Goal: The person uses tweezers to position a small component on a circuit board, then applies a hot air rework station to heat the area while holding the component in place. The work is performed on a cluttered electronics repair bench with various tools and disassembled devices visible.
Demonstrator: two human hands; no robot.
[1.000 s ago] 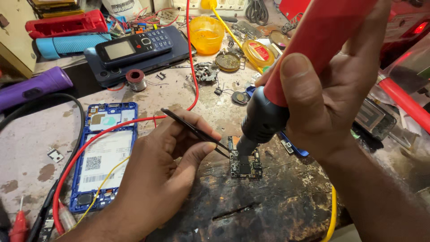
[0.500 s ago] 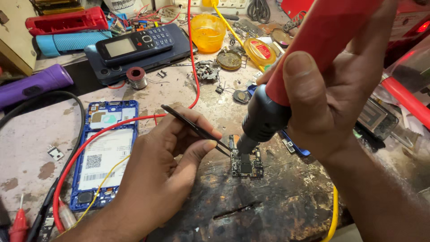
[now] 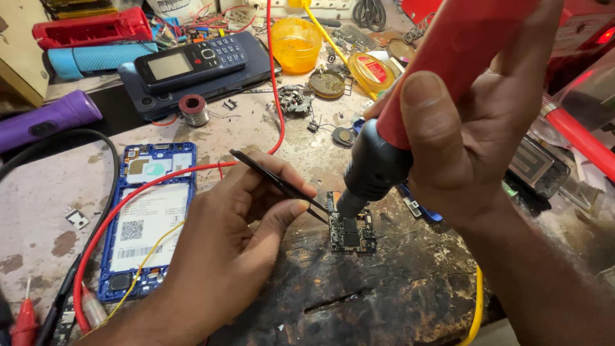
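Heating circuit board (image 3: 351, 232), tweezers (image 3: 275, 182) ready

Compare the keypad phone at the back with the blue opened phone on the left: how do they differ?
The keypad phone is dark, whole and face up, showing its screen and buttons; the blue opened phone has its back off, showing a white-labelled battery. The keypad phone rests on a dark flat device, while the opened phone lies straight on the bench, with a red wire and a yellow one across it. Neither is touched by the hands.
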